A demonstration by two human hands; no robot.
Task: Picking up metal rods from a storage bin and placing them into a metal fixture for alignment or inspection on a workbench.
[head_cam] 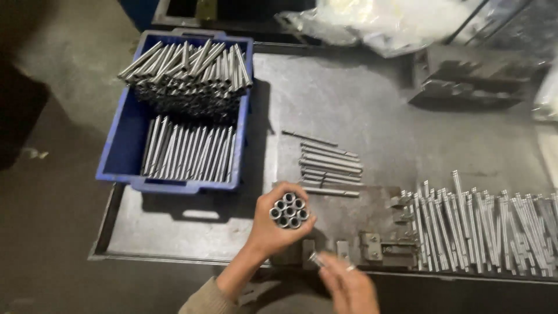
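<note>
From where I watch, my left hand point(273, 229) sits near the six o'clock edge of the grey metal desk point(349, 104), its fingers wrapped tight around a bundle of short steel tubes point(289, 210). The open ends face up at the camera, packed like a honeycomb; I judge that grip keeps the ends flush and stops any tube from slipping out.

My right hand point(347, 285) is lower, at about five o'clock of the left, blurred, with its fingers pinched narrow on a single steel tube point(317, 259) tilted toward the bundle.

At twelve o'clock from the bundle a small row of loose tubes point(329, 168) lies flat and parallel on the desk, close enough to reach. At three o'clock a wide spread of thin metal rods point(488, 232) lies side by side, beside a small metal fixture point(383, 244) at the desk's near edge. At ten o'clock a blue plastic crate point(125, 145) overhangs the desk's left rim, holding tubes in stacked layers, each layer crossing the one below, probably so the piles stay steady. Crumpled clear plastic sheeting point(378, 20) lies at one o'clock, far back.
</note>
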